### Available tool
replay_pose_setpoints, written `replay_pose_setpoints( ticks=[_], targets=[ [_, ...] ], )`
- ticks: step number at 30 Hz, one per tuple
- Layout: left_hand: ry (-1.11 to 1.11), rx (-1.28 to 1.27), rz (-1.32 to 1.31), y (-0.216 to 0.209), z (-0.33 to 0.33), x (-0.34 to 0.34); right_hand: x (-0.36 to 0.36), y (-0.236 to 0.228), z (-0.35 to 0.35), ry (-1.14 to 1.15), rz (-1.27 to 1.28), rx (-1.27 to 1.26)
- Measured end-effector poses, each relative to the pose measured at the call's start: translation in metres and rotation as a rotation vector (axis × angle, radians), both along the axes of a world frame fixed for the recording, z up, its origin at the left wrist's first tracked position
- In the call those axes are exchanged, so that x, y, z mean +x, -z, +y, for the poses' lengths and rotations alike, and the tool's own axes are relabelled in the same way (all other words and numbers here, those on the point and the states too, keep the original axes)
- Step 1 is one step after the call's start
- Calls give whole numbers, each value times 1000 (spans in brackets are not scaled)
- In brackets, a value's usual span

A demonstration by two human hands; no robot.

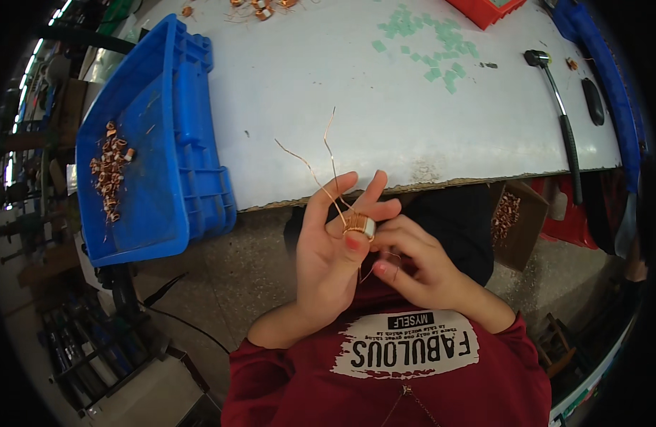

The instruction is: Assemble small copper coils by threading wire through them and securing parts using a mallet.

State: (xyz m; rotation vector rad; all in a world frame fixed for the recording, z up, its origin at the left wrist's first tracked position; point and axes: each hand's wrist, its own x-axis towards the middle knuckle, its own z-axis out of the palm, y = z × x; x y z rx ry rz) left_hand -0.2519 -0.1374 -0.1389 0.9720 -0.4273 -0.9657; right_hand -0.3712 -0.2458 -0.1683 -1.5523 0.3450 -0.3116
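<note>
A toroidal copper-wire coil (358, 224) with a white band on one side sits between the thumb and fingers of my left hand (329, 245), in front of the table edge. Two long wire ends rise from it, away from me, over the table. My right hand (417, 260) is closed just to the right of the coil. Its thumb and forefinger pinch a thin loop of copper wire (392, 255) that hangs below the coil. Part of this wire is hidden behind the fingers.
On the left stands a blue crate (180, 142) holding a heap of small copper coils (108, 171). Green square pieces (431, 39) lie scattered at the far side. At the right are a small hammer (559, 99), a black oval object (592, 101) and a cardboard box (523, 231) below the edge.
</note>
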Motion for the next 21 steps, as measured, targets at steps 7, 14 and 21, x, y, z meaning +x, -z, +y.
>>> replay_pose_setpoints(
  ticks=[7, 14, 21],
  targets=[
    [-88, 61, 36, -7, 6, 1, 15, -3, 15, -169, -241, 405],
    [-15, -55, 120, -4, -4, -7, 5, -8, 9, -92, -124, -91],
    [1, -23, 167, -8, -4, -2, 14, -6, 22, 26, -140, 76]
  ],
)
